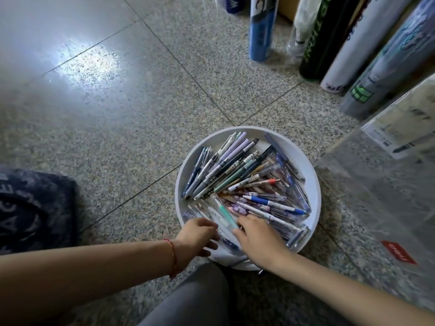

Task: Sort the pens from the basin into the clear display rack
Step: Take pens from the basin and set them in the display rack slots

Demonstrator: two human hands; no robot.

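A round white basin [313, 175] stands on the floor, filled with several pens [240, 175] in purple, blue, green and clear plastic. Both hands reach into its near side. My left hand [199, 234] lies over pens at the near left rim with its fingers curled; what they hold is hidden. My right hand [256, 234] rests on the pile just right of it, thumb against a pen with a mint green grip [227, 216]. The clear display rack [386, 175] stands to the right of the basin, with a red label [399, 252] at its base.
Speckled tile floor [141, 137] stretches left and behind the basin. Tall cylindrical tubes [261, 31] lean at the upper right, behind the rack. A dark patterned cloth [33, 208] lies at the left edge. My grey-clad knee [195, 300] is just below the basin.
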